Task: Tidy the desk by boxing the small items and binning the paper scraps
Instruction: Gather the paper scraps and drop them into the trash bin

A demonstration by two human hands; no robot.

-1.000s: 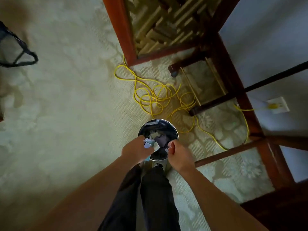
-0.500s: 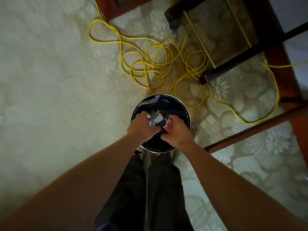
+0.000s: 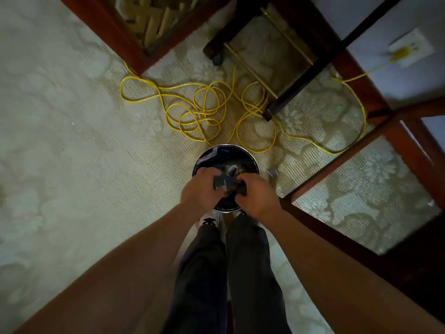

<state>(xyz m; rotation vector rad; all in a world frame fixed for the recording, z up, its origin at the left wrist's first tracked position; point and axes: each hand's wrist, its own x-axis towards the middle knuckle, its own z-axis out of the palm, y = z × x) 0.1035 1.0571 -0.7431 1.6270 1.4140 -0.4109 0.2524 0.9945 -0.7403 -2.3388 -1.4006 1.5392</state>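
Here, both hands, left hand [image 3: 201,189], right hand [image 3: 258,196], seemingly clutching paper scraps [image 3: 222,182], over bin [image 3: 226,150]

Both hands cover the near half of the bin [image 3: 226,150] mouth. Paper scraps [image 3: 220,183] between left hand [image 3: 201,189] and right hand [image 3: 257,196] dim, partly covered; count unclear. Fingertips hidden.

Round bin [image 3: 226,150], metal rim, dark liner, upright on the carpet. Paper scraps [image 3: 222,182], pale grey and folded, bunched over the bin's mouth between both hands. One stray scrap [image 3: 272,171] on carpet just right of bin.
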